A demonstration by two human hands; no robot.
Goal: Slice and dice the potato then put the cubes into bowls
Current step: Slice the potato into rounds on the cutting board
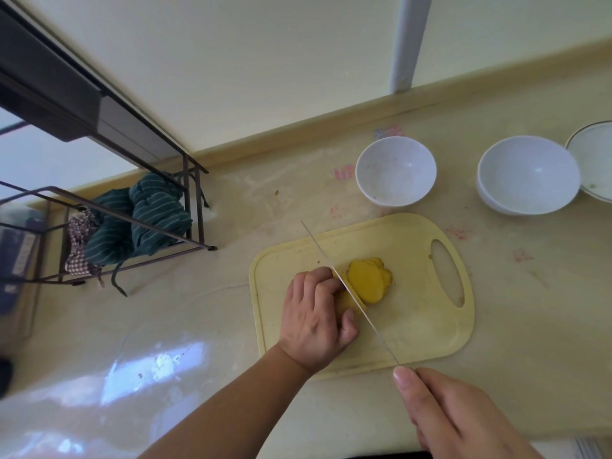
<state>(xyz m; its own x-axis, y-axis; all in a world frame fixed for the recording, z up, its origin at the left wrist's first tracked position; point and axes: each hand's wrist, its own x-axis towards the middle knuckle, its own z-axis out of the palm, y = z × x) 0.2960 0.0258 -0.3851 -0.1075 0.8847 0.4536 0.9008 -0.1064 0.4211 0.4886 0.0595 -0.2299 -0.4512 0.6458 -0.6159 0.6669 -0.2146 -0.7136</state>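
A pale yellow cutting board (414,329) lies on the counter (231,342), its handle hole toward the right. On it the left hand (316,321) is curled down over the uncut part of the potato (346,301), fingers bent and holding it against the board, with the thumb tucked near the knife. The knife (347,289) runs diagonally from the upper left to the lower right, its blade set against the potato just right of the left fingers. The right hand (463,415) is closed around the knife handle at the bottom right, forefinger stretched along the top of it. Just right of the blade a few yellow slices (369,281) lie overlapping on the board. Beyond the board stand two white bowls, the nearer bowl (395,172) and the right bowl (528,175), well apart, and a plate (592,160) touches the right one at the frame edge. At the left a wire rack (126,220) holds striped green cloth (145,217)
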